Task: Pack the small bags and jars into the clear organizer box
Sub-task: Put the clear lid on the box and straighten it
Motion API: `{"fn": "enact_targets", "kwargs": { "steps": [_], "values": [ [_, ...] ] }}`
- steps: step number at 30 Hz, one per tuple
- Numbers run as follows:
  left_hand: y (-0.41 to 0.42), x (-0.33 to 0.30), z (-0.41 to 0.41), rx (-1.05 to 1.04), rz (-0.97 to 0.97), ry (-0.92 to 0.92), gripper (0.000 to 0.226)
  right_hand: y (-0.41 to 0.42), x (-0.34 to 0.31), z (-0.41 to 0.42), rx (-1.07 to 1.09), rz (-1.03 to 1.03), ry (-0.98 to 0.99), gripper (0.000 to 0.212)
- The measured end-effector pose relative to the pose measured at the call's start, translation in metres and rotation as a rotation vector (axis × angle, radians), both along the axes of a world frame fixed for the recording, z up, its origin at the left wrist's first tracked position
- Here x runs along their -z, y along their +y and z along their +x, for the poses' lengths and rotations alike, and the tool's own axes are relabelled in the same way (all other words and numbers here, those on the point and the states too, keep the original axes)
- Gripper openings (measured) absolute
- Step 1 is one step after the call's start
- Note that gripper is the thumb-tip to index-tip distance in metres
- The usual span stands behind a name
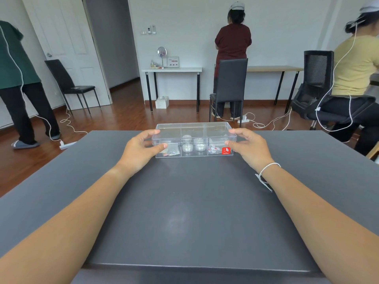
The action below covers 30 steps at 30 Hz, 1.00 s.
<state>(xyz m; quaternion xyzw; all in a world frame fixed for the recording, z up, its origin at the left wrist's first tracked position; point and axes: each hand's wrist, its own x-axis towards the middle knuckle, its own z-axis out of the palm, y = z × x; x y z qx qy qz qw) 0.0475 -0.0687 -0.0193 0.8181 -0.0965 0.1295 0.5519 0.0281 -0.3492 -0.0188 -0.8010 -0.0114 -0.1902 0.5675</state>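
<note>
The clear organizer box [193, 140] sat lid-closed near the far edge of a dark grey table [184, 212], in a white-walled room with a wood floor [127, 117], black chairs and three other people. The left hand [141, 149] clasped the box's left end, thumb on the front wall, fingers over the top edge. The right hand [249, 147] gripped the right end likewise. Small jars [193, 145] filled the middle compartment; small bags [171, 151] lay in the outer ones.
</note>
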Motion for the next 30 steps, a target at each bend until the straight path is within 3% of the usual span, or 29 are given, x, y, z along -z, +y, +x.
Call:
{"fn": "enact_targets", "kwargs": {
  "steps": [18,30],
  "values": [
    [-0.0024,0.0026,0.0045,-0.009,0.045,0.013,0.047,0.0018,-0.0021,-0.0061,0.028,-0.039,0.027,0.026],
    [-0.0098,0.003,0.008,-0.024,0.087,0.007,0.049,0.0013,-0.0001,-0.0013,0.057,-0.106,0.048,0.036]
  ]
}}
